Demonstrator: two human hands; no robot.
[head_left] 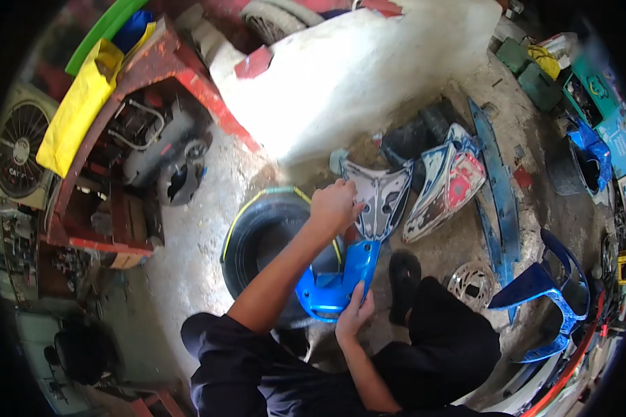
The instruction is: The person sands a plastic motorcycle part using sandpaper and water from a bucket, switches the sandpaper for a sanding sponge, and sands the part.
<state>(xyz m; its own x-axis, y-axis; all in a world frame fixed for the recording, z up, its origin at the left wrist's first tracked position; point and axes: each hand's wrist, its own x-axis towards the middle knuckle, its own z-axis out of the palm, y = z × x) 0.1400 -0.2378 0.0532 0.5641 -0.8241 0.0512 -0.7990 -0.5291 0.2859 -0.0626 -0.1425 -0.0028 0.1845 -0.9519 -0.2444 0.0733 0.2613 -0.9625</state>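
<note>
A glossy blue plastic panel (337,287) is held over a black tyre (240,260) that lies on the floor. My right hand (355,316) grips the panel's lower right edge, thumb on its face. Above the panel's upper arm is my left hand (336,205), its fingers curled together; what they hold, if anything, is too small to make out. Just beyond that hand lies a grey and white scuffed fairing (381,198). To its right rests a white panel with a red patch (459,181).
Long blue strips (497,187), a brake disc (471,285) and a blue and white fairing (560,306) lie at the right. A red metal frame (83,153) with a yellow bag (80,115) stands at the left. A white wall (355,76) rises ahead.
</note>
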